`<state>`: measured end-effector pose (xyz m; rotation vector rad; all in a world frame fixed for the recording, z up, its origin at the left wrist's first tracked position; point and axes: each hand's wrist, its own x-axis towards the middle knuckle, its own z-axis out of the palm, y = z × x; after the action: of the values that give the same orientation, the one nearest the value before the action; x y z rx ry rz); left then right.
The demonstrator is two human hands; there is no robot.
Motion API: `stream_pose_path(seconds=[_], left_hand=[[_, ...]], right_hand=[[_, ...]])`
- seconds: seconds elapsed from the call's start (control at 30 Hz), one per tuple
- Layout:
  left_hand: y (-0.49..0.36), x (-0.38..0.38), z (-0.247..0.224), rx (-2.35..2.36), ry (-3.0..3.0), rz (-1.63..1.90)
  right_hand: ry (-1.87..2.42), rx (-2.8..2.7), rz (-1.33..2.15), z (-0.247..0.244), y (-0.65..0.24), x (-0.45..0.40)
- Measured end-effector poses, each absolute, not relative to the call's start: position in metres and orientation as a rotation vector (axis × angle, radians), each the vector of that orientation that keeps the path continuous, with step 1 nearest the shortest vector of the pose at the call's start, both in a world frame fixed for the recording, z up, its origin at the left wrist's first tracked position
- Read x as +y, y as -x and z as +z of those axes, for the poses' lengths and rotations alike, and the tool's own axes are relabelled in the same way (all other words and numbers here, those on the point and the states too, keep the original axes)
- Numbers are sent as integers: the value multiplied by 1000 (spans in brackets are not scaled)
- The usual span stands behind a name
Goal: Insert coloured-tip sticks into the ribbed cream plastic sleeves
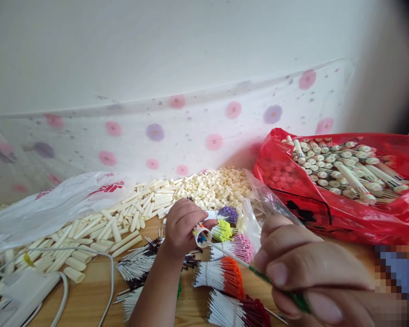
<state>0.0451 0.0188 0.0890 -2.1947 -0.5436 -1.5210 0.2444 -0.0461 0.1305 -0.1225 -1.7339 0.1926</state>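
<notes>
My left hand (182,225) is closed around a short cream pen barrel (203,238). Its round open end faces me, with bits of blue and orange showing inside. Between thumb and fingers, my right hand (303,268) pinches a thin pen refill (230,258), white along its shaft and green at the held end. The refill's tip is at or just beside the barrel's mouth; I cannot tell if it has entered. Below and around the hands lie bundles of refills with purple (227,214), yellow (224,231), pink (243,247), orange (233,277) and dark red ends (255,312).
Loose cream tubes (98,231) and small slotted cream parts (221,184) are heaped at the back. A red plastic bag (341,218) of pens stands right. At left are a white plastic bag (61,200), a white power strip (27,290) and its cable (112,281).
</notes>
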Motion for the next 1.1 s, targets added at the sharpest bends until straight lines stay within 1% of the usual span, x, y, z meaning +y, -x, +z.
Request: stream_pose_path(seconds=[0.07,0.13,0.27,0.43,0.57,0.7,0.87,1.1], left_hand=[[-45,18,89,-529,2198,-1528],[-45,18,89,-530,2198,-1538],[-46,19,90,-548,2194,-1567],[-47,17,90,-528,2189,-1585],[-48,14,92,-529,2207,-1596],[-49,10,95,-527,2235,-1591],[-47,4,103,-555,2293,-1506],[-46,-2,113,-708,2306,-1283]], right_hand=[[2,-1713,182,134,-244,-43],[-29,-1711,196,132,-244,-41],[-13,-1746,150,120,-245,-43],[154,-1784,107,124,-237,-49],[27,-1688,32,121,-220,-39],[62,-1695,-2,109,-207,-24],[26,-1789,-154,107,-205,-12],[87,-2037,-70,115,-212,-13]])
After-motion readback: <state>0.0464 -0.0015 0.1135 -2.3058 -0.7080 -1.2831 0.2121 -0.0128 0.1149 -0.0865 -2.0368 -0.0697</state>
